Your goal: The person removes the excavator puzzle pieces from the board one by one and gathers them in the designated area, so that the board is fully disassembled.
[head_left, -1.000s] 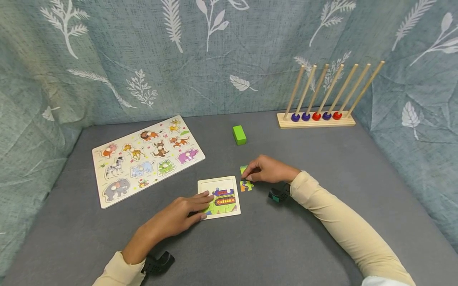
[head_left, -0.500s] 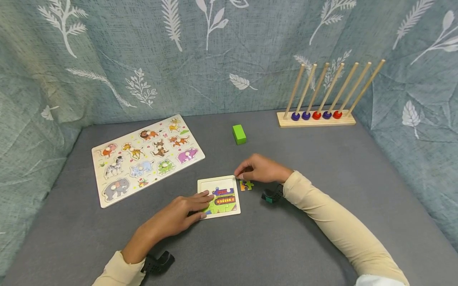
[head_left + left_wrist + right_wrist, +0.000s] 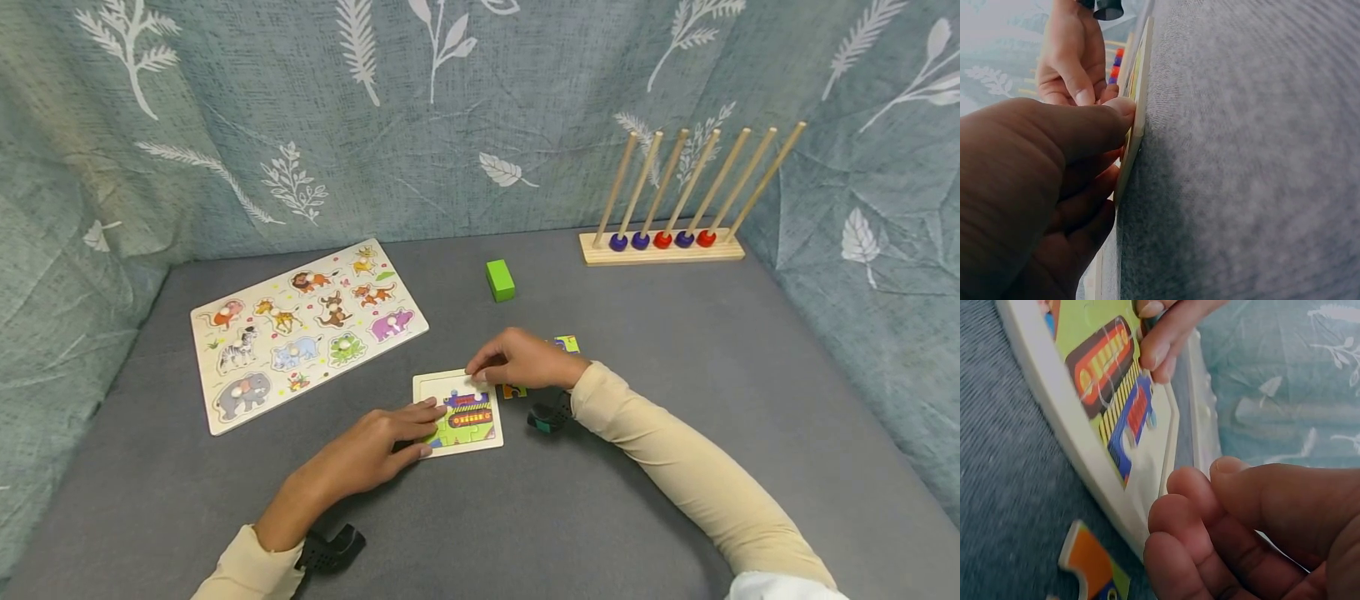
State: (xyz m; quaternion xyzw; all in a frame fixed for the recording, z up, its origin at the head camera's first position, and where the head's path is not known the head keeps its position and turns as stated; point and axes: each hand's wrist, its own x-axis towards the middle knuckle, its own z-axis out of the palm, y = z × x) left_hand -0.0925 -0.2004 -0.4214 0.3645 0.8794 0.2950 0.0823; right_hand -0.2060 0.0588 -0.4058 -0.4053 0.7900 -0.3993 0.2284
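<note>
Puzzle tray (image 3: 497,421) sits on the table (image 3: 600,517), left hand (image 3: 375,446) resting on it — right hand (image 3: 521,358) just slid over its unfilled top, bunched narrow, can't tell if it's holding anything. Placing's probably the step now.

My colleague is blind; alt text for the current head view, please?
Left hand rests on a partly filled jigsaw tray, right hand over its far right corner near loose pieces. Also visible: animal puzzle board, green block, bead stand.
</note>
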